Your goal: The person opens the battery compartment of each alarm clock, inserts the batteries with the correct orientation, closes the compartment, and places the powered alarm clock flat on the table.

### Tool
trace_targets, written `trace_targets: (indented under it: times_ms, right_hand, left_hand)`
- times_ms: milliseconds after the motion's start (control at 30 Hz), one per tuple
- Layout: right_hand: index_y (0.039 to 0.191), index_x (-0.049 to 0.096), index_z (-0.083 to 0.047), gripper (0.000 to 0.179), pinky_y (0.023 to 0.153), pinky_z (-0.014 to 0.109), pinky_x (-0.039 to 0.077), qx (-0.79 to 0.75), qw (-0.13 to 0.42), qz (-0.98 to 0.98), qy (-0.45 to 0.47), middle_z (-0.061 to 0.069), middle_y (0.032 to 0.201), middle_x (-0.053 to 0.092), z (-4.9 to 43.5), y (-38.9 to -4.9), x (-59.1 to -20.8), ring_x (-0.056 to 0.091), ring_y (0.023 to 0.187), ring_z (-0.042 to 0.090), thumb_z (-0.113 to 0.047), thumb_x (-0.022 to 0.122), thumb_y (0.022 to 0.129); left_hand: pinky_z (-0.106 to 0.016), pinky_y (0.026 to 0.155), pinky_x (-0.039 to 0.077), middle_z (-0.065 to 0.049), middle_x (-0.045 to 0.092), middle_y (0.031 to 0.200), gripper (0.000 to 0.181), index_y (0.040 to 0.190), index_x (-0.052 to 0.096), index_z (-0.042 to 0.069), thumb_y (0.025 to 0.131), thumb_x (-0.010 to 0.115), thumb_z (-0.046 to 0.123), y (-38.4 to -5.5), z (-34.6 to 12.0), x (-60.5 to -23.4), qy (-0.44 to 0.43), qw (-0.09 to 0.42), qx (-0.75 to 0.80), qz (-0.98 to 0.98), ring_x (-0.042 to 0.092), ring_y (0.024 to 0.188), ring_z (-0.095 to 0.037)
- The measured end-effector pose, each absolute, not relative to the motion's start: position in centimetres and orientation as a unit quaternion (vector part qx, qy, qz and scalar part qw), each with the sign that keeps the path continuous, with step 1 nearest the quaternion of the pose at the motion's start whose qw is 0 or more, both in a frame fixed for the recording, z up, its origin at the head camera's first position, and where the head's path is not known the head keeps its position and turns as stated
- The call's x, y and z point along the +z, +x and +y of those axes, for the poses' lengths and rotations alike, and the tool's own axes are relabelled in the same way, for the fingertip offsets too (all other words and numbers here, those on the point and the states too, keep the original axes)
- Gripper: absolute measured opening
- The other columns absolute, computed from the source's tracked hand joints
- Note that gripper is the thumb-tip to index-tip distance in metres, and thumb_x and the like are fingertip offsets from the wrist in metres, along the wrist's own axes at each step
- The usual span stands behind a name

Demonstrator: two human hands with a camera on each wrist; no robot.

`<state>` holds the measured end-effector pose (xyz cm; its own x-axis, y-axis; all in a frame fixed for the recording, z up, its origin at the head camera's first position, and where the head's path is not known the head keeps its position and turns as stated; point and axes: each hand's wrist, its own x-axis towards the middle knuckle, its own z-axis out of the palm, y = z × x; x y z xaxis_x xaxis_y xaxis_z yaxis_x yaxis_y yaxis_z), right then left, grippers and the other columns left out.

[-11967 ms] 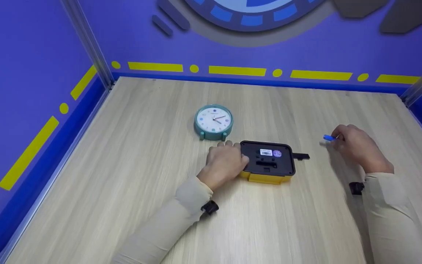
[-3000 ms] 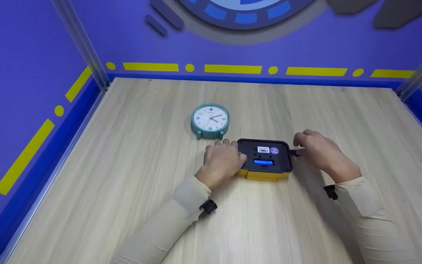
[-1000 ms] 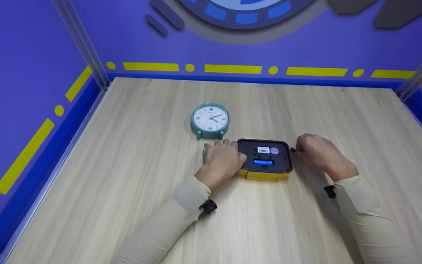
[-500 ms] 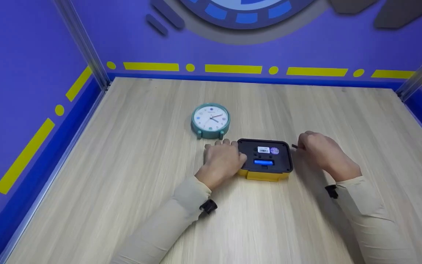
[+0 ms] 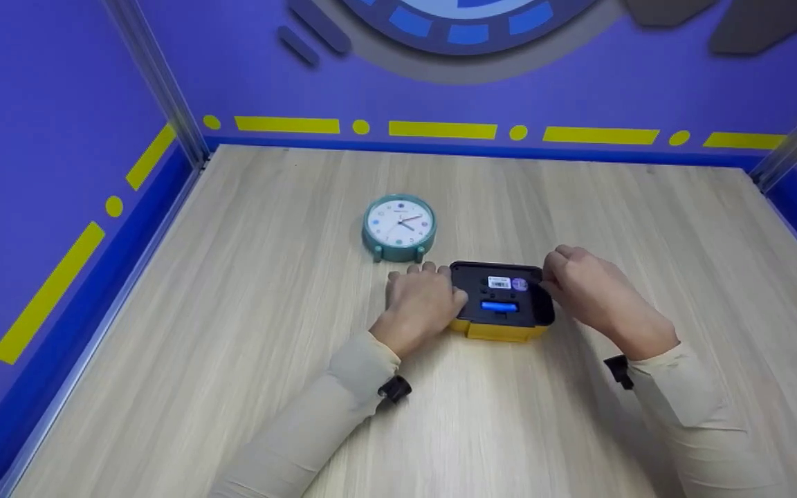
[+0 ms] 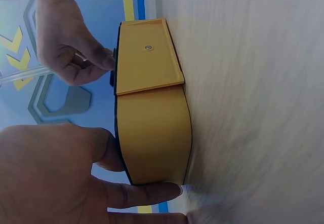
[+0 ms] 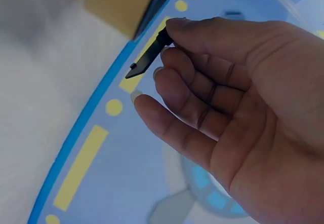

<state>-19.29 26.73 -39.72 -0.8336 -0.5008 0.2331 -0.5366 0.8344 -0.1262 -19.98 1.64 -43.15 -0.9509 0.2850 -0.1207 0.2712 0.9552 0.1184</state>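
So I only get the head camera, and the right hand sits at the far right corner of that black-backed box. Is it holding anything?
Observer: Yes. In the right wrist view the right hand pinches a thin black strip between thumb and forefinger, close to a corner of the box.
Operator: And what does the yellow side look like up close?
Observer: The left wrist view shows a raised yellow panel on that side, with one small screw in it.
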Motion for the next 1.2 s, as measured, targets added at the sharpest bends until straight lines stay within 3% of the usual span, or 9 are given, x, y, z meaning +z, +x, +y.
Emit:
trace_targets:
  times_ms: [200,533,967,1200]
  right_hand:
    - [0.085,0.063,-0.001,0.018,0.062,0.043,0.055,0.091,0.116,-0.942,0.302,0.008,0.080,0.057,24.8,-18.3,-39.9,0.058,0.072,0.024,0.005,0.080,0.089]
    - [0.083,0.063,0.001,0.024,0.065,0.040,0.055,0.063,0.140,-0.919,0.364,0.009,0.079,0.058,22.6,-17.4,-41.1,0.054,0.070,0.025,0.003,0.086,0.084]
    - [0.083,0.060,0.001,0.023,0.066,0.039,0.056,0.041,0.165,-0.906,0.388,0.010,0.079,0.057,21.6,-17.1,-42.0,0.056,0.072,0.026,0.003,0.083,0.087]
    - [0.082,0.059,0.000,0.021,0.067,0.040,0.054,0.063,0.164,-0.904,0.390,0.011,0.078,0.056,21.5,-17.1,-42.3,0.056,0.073,0.028,0.006,0.078,0.087]
  left_hand:
    - [-0.057,0.094,0.050,-0.008,0.067,0.121,0.051,0.139,0.066,0.009,0.108,0.043,0.044,-19.9,1.5,-43.2,0.148,0.052,0.050,0.986,0.063,0.110,-0.030]
    - [-0.058,0.099,0.048,-0.009,0.066,0.126,0.055,0.144,0.062,0.010,0.109,0.042,0.047,-20.1,1.6,-43.2,0.147,0.065,0.046,0.986,0.062,0.113,-0.029]
    - [-0.057,0.099,0.048,-0.009,0.065,0.127,0.056,0.146,0.060,0.010,0.110,0.042,0.049,-20.2,1.7,-43.2,0.142,0.077,0.037,0.986,0.061,0.114,-0.029]
    - [-0.055,0.092,0.050,-0.009,0.066,0.120,0.052,0.139,0.065,0.009,0.109,0.044,0.046,-20.1,1.7,-43.2,0.145,0.062,0.045,0.987,0.063,0.105,-0.030]
